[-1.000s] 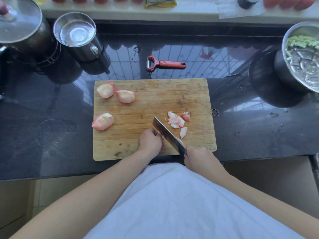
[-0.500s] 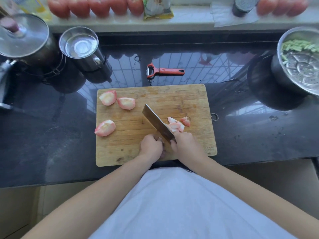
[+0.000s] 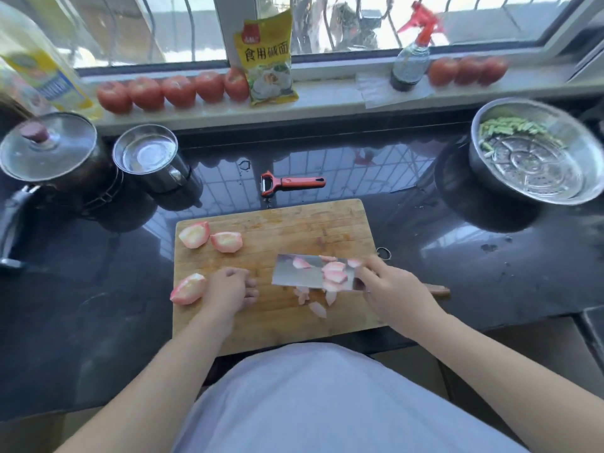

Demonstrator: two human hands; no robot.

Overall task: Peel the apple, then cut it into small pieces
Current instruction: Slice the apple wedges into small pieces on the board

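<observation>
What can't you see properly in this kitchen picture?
Head view:
- Knife handle: mostly hidden under the right hand.
- Whether the left hand touches the apple quarter: its fingers are hidden behind its back.
- Yellow bottle: blurred, cut off by the left edge.
- Pot handle: cut off at the left edge.

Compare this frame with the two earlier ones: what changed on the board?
The cleaver turned flat, now carrying small apple pieces on its blade, gripped by the right hand. The left hand moved left beside the near apple quarter. The other two quarters and peeler stayed put.
</observation>
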